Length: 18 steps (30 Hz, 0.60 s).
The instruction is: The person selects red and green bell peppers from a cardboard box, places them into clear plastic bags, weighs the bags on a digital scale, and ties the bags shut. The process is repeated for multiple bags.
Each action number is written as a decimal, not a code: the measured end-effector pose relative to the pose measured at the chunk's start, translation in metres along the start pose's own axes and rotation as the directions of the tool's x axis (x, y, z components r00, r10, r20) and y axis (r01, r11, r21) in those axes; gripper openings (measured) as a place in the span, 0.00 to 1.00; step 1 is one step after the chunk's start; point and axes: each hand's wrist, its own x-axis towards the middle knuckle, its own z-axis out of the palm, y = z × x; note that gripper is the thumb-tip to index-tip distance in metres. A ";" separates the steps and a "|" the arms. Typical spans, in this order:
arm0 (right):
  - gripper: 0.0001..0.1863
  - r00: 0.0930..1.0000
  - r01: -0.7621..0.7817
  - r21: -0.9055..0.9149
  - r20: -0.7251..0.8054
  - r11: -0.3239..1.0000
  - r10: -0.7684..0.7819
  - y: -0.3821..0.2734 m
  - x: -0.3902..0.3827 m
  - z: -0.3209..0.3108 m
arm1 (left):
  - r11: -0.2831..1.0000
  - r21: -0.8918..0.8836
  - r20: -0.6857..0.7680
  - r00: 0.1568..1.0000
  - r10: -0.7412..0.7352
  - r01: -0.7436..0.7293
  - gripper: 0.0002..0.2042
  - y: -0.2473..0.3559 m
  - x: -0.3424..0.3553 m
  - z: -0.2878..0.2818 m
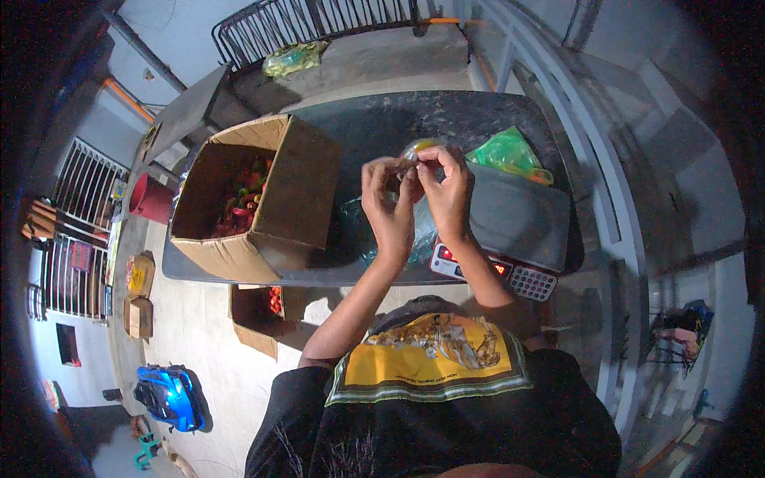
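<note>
Dark table (374, 119) sits in a room with pale walls. Over it, the left hand (390, 203) and right hand (448, 191) pinch a small clear bag (413, 149) with something yellow in it. My guess is that the bag is filled but its top is not yet done up. Loose plastic (422, 227) lies under the hands and could get in the way. Right is a scale (518, 223), with a green bag (502, 153) at its far side. Left, a big box (296, 187) has many peppers (243, 205) left.
</note>
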 end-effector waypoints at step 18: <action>0.11 0.913 -0.386 0.457 0.317 0.802 0.259 0.038 -0.007 -0.011 | 0.985 0.153 0.151 0.983 -0.103 0.079 0.04 -0.034 0.011 -0.003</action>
